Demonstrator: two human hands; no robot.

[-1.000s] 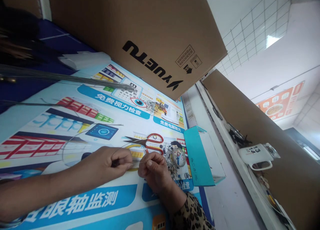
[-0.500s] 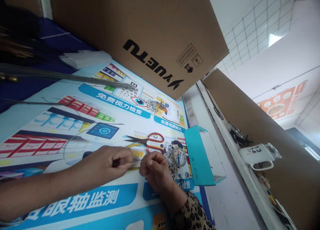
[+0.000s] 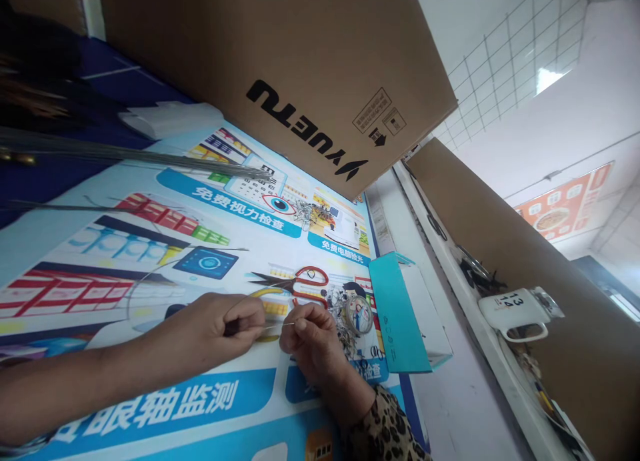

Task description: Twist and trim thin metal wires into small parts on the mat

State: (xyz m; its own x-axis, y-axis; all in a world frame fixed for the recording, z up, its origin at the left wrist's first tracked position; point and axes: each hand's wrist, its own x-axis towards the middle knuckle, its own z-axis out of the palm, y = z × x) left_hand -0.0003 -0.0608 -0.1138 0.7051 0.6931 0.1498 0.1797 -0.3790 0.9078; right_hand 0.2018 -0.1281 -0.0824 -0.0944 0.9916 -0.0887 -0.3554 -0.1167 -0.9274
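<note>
Thin wire (image 3: 273,326): partly hidden by left hand (image 3: 237,324), right hand (image 3: 313,344)
Yellow curved thing (image 3: 269,291): half behind left hand, unclear
Leopard sleeve (image 3: 387,427): cut, bottom edge
Carton (image 3: 300,61): cut, top edge
Dark bundle (image 3: 40,67): blurred
Scraps (image 3: 349,344): too small

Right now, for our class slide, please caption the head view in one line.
Left hand and right hand pinch a thin wire near red-handled scissors on a printed sheet.

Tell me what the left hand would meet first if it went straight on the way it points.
Most likely the right hand: the left hand points across toward it, with a thin strand spanning the gap between them. Depth is hard to judge from this one view.
</note>
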